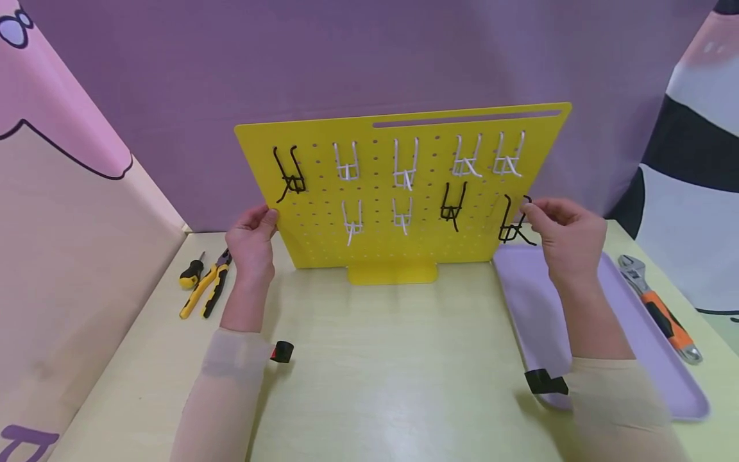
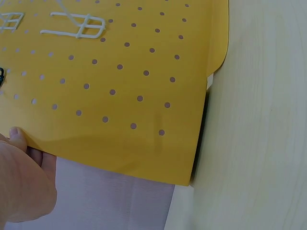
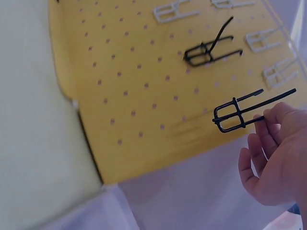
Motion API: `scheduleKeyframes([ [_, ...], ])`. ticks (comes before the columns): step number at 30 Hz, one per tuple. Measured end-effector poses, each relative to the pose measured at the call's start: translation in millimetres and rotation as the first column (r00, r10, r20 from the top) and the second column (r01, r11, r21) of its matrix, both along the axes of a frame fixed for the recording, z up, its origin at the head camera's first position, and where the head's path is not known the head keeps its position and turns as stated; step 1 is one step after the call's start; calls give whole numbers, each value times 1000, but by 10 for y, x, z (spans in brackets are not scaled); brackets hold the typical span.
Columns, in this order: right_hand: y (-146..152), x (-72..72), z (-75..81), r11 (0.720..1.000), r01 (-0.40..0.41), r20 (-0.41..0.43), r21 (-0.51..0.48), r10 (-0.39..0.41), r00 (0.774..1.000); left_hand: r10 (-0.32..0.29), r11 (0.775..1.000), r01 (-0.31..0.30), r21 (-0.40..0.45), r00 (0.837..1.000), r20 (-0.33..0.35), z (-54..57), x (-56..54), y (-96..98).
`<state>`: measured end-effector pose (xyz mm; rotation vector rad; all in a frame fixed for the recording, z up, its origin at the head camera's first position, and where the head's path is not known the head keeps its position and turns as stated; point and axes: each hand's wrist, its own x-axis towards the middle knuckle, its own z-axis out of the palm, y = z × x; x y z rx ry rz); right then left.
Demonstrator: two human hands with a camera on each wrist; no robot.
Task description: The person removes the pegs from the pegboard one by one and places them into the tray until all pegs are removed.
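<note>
A yellow pegboard [image 1: 369, 247] stands upright on the table, several white and black wire hooks hanging on it. My left hand [image 1: 251, 242] grips its left edge, thumb on the front; the left wrist view shows fingers behind that edge [image 2: 29, 172]. Between thumb and fingertips, my right hand [image 1: 568, 234] pinches one arm of a black pegboard hook [image 1: 514, 224] at the board's right edge. In the right wrist view this hook [image 3: 230, 115] is in front of the board; whether its ends sit in the holes I cannot tell. Another black hook [image 1: 451, 208] hangs to its left.
A lilac tray [image 1: 534, 321] lies on the right under my right forearm, with an orange-handled adjustable wrench [image 1: 661, 311] beyond it. Pliers [image 1: 208, 285] and a small screwdriver [image 1: 192, 273] lie at the left. A purple curtain [image 1: 369, 58] hangs behind the board.
</note>
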<state>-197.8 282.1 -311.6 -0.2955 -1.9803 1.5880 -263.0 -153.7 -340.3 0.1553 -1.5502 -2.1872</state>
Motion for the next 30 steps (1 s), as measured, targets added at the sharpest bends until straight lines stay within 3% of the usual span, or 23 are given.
scheduleKeyframes([
  [4,154,-4,-62,1000,-1,115,26,-2,993,-7,1000,7,15,1000,5,6,8,-13],
  [10,371,-9,-141,988,-57,276,147,14,961,-11,1000,11,4,1000,12,7,27,-7],
  [30,625,-185,-414,968,-165,430,189,69,900,-6,1000,6,-3,1000,-1,-14,5,3],
])
